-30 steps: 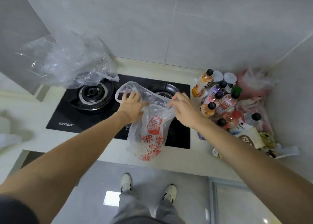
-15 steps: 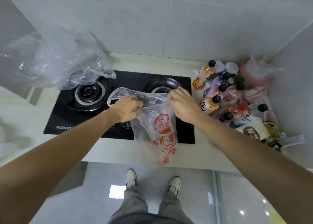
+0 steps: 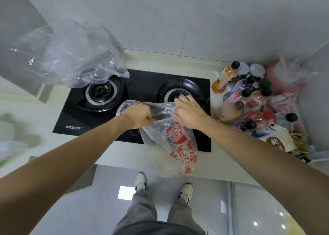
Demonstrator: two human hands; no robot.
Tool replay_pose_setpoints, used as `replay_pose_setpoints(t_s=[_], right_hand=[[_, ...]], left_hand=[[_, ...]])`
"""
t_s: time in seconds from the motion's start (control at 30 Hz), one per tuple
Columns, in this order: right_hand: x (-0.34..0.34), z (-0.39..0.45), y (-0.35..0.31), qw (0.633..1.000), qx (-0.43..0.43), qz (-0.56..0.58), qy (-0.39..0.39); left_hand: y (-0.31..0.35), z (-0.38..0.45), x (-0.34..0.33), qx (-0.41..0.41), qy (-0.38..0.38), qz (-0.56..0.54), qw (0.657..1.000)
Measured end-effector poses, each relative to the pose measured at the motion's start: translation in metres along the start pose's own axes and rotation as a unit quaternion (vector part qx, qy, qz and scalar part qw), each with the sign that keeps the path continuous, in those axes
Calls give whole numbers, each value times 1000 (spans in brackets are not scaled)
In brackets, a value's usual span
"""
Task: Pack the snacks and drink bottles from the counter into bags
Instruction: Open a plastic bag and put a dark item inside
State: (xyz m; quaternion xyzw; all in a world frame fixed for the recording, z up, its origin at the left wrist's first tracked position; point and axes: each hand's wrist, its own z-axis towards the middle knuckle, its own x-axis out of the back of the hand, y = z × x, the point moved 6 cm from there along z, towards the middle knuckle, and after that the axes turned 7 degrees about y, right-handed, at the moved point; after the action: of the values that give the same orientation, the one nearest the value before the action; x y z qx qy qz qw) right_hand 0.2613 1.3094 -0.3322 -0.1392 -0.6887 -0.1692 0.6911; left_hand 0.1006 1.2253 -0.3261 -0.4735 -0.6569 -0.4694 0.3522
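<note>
**Over the stove: bag being opened**

Nearest, printed plastic bag (image 3: 176,142), limp, slippery film; left hand (image 3: 140,116) fisted on its rim, right hand (image 3: 188,112) pinching the opposite rim. Beyond, right, drink bottles (image 3: 249,99) and snacks (image 3: 279,142) crowd the tabletop (image 3: 215,156); rigid, grip by body.

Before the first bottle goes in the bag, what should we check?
1. Left hand grips the rim of the see-through plastic bag with red print: ok.
2. Right hand holds the other side of the rim: ok.
3. Bag mouth open wide enough: not ok, only partly spread.
4. Anything already inside the bag: cannot tell.
5. Black-capped drink bottles within reach beside the right hand: ok.
6. Black gas stove under the bag is off: cannot tell.
</note>
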Motion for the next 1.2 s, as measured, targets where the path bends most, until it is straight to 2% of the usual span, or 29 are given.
replay_pose_setpoints(t_s=[0.27, 0.4, 0.53, 0.73, 1.0, 1.1, 1.2], right_hand=[[-3, -2, -21, 992, 104, 67, 7], [-14, 6, -24, 995, 68, 63, -38], [-19, 12, -16, 996, 44, -8, -81], [-22, -5, -9, 990, 49, -20, -129], [-11, -26, 3, 985, 50, -24, -166], [-10, -32, 9, 981, 29, -1, -192], [-7, -39, 13, 976, 5, 20, -216]], left_hand=[[6, -5, -8, 9, -39, 9, 999], [9, -8, -12, 18, -64, 0, 998], [5, -12, -15, 31, -77, -24, 996], [1, -20, -19, 41, -110, 61, 991], [11, -24, -14, -18, -75, 191, 979], [12, -25, -8, -30, -40, 169, 984], [10, -27, -3, -32, -41, 158, 986]])
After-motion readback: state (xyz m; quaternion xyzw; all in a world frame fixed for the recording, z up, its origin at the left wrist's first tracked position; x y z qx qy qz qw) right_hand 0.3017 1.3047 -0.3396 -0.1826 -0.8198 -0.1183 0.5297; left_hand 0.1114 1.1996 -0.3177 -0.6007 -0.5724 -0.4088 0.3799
